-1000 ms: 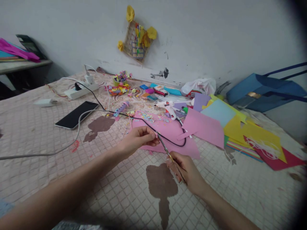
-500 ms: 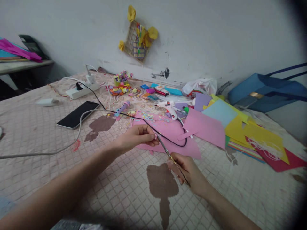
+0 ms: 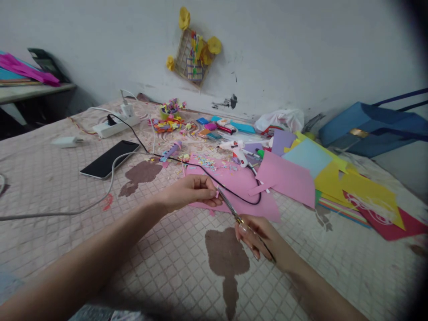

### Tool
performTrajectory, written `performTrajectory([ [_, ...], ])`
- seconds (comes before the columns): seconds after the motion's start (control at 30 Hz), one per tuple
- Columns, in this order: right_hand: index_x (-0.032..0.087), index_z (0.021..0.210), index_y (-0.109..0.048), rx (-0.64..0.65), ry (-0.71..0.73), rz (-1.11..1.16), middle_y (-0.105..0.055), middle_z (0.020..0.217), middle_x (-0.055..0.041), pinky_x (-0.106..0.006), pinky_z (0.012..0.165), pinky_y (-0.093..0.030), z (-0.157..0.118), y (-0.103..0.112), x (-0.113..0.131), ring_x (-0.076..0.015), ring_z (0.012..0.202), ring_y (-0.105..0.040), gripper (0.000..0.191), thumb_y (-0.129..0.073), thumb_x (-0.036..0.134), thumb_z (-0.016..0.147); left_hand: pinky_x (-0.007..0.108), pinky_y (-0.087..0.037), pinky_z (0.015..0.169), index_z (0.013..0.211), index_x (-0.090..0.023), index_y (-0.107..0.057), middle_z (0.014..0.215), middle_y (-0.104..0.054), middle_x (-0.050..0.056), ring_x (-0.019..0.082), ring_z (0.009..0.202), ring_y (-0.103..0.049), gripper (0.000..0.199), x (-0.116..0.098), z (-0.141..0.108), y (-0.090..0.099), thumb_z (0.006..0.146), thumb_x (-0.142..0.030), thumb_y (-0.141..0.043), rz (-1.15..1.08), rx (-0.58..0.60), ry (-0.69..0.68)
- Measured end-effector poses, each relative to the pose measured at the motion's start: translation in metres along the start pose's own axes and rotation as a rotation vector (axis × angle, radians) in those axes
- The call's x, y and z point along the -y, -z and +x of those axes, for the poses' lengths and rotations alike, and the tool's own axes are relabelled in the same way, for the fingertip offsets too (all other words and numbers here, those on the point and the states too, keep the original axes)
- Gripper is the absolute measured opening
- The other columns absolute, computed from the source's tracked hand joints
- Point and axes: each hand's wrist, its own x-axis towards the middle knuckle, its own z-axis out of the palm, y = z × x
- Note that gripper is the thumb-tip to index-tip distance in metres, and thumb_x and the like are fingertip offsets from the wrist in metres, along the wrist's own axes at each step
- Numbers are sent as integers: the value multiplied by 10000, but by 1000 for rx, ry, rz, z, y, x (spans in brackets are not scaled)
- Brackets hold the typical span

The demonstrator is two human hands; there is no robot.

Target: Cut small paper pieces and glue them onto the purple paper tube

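Observation:
Near the middle, my left hand (image 3: 195, 191) pinches a small pink paper piece (image 3: 217, 194) between thumb and fingers. My right hand (image 3: 259, 238) is closed around the handles of metal scissors (image 3: 234, 212), whose blades point up and left to the small piece. Whether the blades touch it is too small to tell. Under and behind the hands lies a pink sheet (image 3: 264, 207) with tiny paper scraps (image 3: 209, 163) at its far end. A black cable crosses this sheet.
A white glue gun (image 3: 239, 151) lies behind the hands. Coloured sheets (image 3: 310, 156) spread at the right, beside a blue bag (image 3: 354, 129). A phone (image 3: 110, 159), a power strip (image 3: 115, 127) and cables are at the left. A small pot (image 3: 170, 109) stands at the back.
The scissor handles and the fingers of my right hand have shifted slightly right and down. My left hand stays almost still with the pink piece.

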Motion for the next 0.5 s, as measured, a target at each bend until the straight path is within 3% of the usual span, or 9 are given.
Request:
performTrajectory([
  [0.5, 174, 675, -470, 25, 4, -61, -362, 440, 79, -175, 379, -260, -3, 6, 2, -56, 379, -301, 410, -421, 540, 854, 240, -519, 702, 746, -106, -551, 772, -698, 59, 125, 725, -671, 156, -5, -3, 0, 727, -193, -679, 44, 39, 37],
])
